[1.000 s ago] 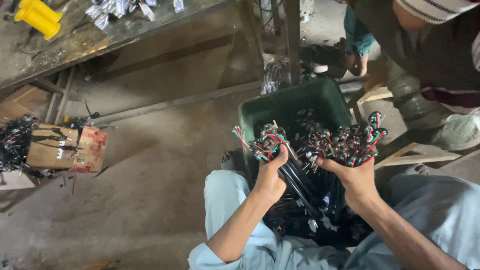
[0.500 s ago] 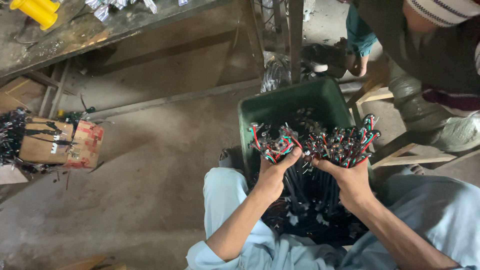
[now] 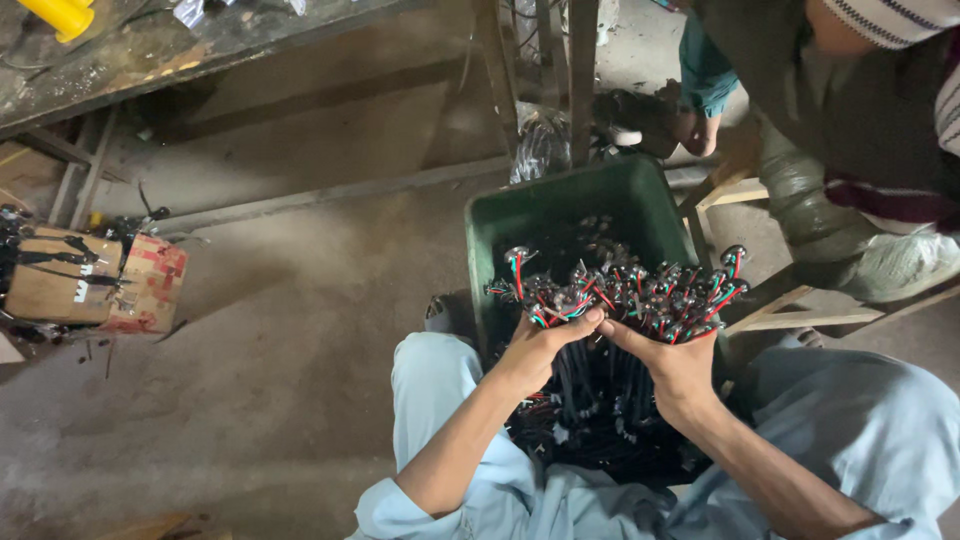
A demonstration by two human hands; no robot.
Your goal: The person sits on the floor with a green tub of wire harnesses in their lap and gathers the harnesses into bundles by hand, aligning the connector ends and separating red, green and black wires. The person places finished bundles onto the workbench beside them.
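Both hands are hemmed in close. The left hand and right hand sit touching over the bundle of wired parts, which fills the space directly above the lap. Ahead, the green bin blocks forward passage; only its open top admits a hand. To the right, another person's leg and shoe and a wooden frame close that side. Beyond the bin, metal uprights bar the way. To the left, the bare concrete floor lies open as far as the cardboard box.
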